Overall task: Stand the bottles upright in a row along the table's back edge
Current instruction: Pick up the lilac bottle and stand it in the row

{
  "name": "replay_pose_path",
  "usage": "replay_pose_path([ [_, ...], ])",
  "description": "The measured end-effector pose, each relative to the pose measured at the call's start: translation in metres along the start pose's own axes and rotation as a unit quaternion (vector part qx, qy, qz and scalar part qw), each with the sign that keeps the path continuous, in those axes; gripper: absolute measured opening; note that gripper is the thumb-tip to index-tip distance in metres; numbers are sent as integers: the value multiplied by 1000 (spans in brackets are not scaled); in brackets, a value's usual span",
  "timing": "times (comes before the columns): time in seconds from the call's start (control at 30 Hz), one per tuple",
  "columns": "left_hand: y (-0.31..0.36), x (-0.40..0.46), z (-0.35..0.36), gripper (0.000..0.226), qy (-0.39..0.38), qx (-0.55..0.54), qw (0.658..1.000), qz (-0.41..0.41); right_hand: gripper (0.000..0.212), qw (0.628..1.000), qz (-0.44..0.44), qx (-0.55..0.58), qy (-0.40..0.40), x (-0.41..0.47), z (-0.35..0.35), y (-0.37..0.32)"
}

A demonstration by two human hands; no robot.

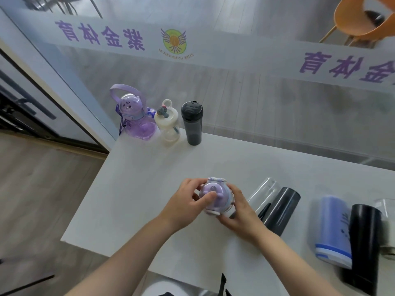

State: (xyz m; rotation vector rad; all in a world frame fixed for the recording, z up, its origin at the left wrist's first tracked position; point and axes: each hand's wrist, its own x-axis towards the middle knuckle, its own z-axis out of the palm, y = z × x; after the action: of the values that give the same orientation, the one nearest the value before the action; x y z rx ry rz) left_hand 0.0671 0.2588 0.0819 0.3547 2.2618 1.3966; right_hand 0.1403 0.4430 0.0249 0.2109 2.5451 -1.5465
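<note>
- We've got both hands on a small purple bottle (214, 196), upright or close to it, lid toward us, in the near middle of the table (136, 189).
- Our left hand (184, 202) curls round its left side, thumb pressed on the lid; our right hand (239, 212) wraps the right side and lower body. Both are clamped on that one bottle.
- Far left, three already stand along the back edge: a purple bear bottle (133, 116) with a strap, a white bottle (167, 123) touching it, and a dark grey bottle (192, 123) just beside that.
- Still lying down at near right: a clear bottle (261, 194), a dark bottle (280, 209) against it, a blue bottle (332, 229), a black bottle (363, 246), and something pale at the right edge, too cut off to name.
- We reckon the open slot is right of the dark grey bottle, so that's the likely destination.
- Risks from here: the row sits tight at the back edge by the glass wall (256, 103), so setting down too far back could tip a bottle off or knock the glass.
- Coming in too close on the left could bump the dark grey bottle and domino the two beside it.
- The rounded lid under our thumb looks slippery; a loose hold could let it drop.
- Sweeping our right arm could roll the lying bottles off the near edge.
</note>
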Motion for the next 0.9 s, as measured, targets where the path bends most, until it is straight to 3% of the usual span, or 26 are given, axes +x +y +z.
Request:
replay_pose_path([
  [0.2, 12, 21, 14, 53, -3, 25, 1000, -4, 74, 991, 9, 68, 116, 7, 13, -9],
  [0.33, 6, 31, 9, 52, -65, -12, 997, 28, 72, 986, 28, 98, 132, 9, 17, 3],
  [0.47, -24, 39, -6, 46, -50, -24, 998, 25, 75, 987, 31, 89, 134, 13, 15, 1],
  [0.57, -68, 49, -18, 62, -16, 107, 994, 3, 77, 988, 12, 87, 128, 25, 10, 0],
  [0.7, -123, 58, -26, 82, -21, 311, 950, -28, 84, 988, 14, 81, 130, 47, 3, -3],
  [0.9, -158, 56, -17, 60, 10, 406, 913, -19, 72, 988, 42, 70, 133, 92, -8, -4],
])
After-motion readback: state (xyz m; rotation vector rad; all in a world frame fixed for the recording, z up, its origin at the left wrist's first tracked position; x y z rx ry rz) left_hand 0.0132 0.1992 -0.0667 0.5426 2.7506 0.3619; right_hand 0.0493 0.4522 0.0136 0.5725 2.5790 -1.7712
